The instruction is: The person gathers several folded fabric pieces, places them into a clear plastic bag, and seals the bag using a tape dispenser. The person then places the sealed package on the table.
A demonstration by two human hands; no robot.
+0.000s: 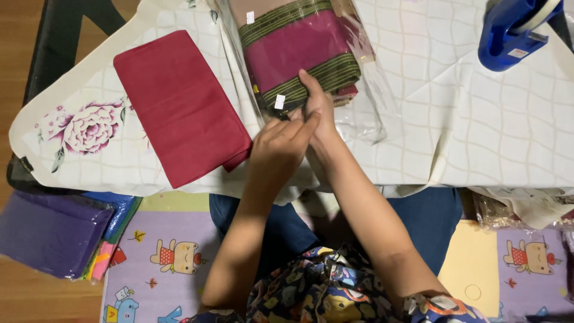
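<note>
Right hand [318, 104] pinches the clear bag [359, 101] around the folded magenta cloth [299, 51] at twelve o'clock; left hand [281, 143] grips alongside. The slick film could slip or tear — the pinch looks shallow.

The tape dispenser [513, 31] and folded cloth pack [299, 51] run off the top edge. The left hand [280, 146] hides the right hand's [320, 110] palm.

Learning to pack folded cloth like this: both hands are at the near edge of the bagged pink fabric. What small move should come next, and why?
Probably press the loose open end of the clear plastic bag flat under the pink and green folded fabric. The right hand already rests on that edge, the left hand beside it, and the plastic bunches loosely there.
</note>
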